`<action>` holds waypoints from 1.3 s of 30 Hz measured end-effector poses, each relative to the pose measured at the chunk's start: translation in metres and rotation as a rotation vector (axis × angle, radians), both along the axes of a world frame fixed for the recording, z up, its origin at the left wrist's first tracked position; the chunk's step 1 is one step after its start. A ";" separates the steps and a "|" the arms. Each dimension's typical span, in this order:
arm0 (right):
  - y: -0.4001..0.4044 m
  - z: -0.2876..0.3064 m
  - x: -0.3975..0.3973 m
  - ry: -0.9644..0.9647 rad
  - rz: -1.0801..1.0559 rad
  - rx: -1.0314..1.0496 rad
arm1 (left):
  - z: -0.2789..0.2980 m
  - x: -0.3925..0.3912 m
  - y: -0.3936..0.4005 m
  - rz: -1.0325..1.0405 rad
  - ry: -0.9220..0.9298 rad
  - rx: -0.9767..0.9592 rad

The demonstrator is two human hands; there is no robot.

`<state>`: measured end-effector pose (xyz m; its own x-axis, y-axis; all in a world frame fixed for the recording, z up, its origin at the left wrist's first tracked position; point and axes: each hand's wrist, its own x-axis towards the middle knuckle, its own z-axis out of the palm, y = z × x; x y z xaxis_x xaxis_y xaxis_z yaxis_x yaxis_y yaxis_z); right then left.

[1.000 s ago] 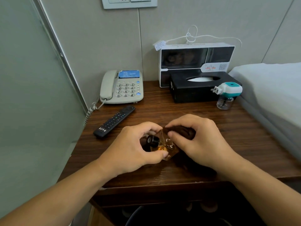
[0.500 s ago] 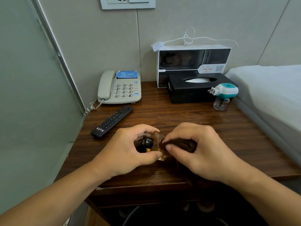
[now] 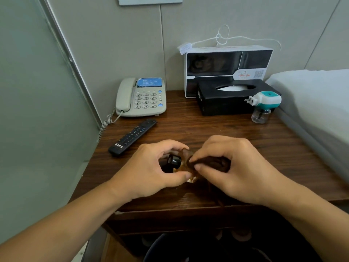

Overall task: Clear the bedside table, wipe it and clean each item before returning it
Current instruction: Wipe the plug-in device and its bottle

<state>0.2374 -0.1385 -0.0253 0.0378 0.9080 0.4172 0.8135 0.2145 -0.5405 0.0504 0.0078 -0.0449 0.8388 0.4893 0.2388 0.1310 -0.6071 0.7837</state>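
**Small amber bottle gets a rub at the bedside table**

We hold a small amber glass bottle with a black cap [image 3: 176, 163] just above the front of the dark brown wooden bedside table [image 3: 207, 133], between our two hands. Our left hand [image 3: 151, 173] curls round the bottle, thumb beneath and forefinger arched over the top, the black cap pointing toward us. Our right hand [image 3: 236, 167] pinches a dark brown cloth [image 3: 213, 162] between thumb and fingertips and presses it against the bottle's glass body; most of the cloth is bunched inside the palm. Whether the bottle's base touches the tabletop we cannot tell, as our hands hide it.

Behind our hands, a slim black remote control [image 3: 133, 137] lies at an angle on the left part of the table. A beige corded telephone with a blue label [image 3: 141, 98] sits at the back left corner, its coiled cord hanging off the left edge. At the back right, a black rectangular tissue box [image 3: 224, 100] stands in front of a white and black box with a white cord looped on top [image 3: 226, 65]. A white and teal plug-in device with a clear bottle under it [image 3: 264, 106] stands just beside the tissue box, near the white mattress [image 3: 317, 103] along the right edge.
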 end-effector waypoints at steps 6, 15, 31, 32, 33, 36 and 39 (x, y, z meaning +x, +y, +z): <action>0.003 -0.003 0.003 -0.003 -0.068 -0.020 | -0.002 -0.001 0.000 -0.001 0.009 -0.007; -0.007 -0.006 0.011 -0.041 -0.058 -0.043 | -0.003 -0.003 0.001 0.001 0.012 -0.003; -0.012 0.001 -0.007 -0.242 0.021 0.003 | -0.003 -0.002 0.001 -0.013 -0.011 -0.099; -0.012 -0.001 -0.009 -0.252 0.015 0.036 | -0.002 -0.002 0.001 -0.012 -0.008 -0.095; -0.011 -0.003 -0.010 -0.260 0.013 0.068 | -0.001 -0.002 0.000 -0.011 -0.005 -0.094; -0.011 -0.006 -0.009 -0.330 0.040 0.091 | 0.000 -0.002 0.002 -0.008 0.011 -0.100; -0.019 -0.006 0.006 -0.455 0.018 0.012 | 0.000 -0.005 0.004 0.004 0.032 -0.098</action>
<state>0.2438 -0.1573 -0.0316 -0.1675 0.9017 0.3986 0.9638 0.2349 -0.1264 0.0456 0.0120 -0.0448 0.8430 0.5126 0.1631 0.1591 -0.5273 0.8346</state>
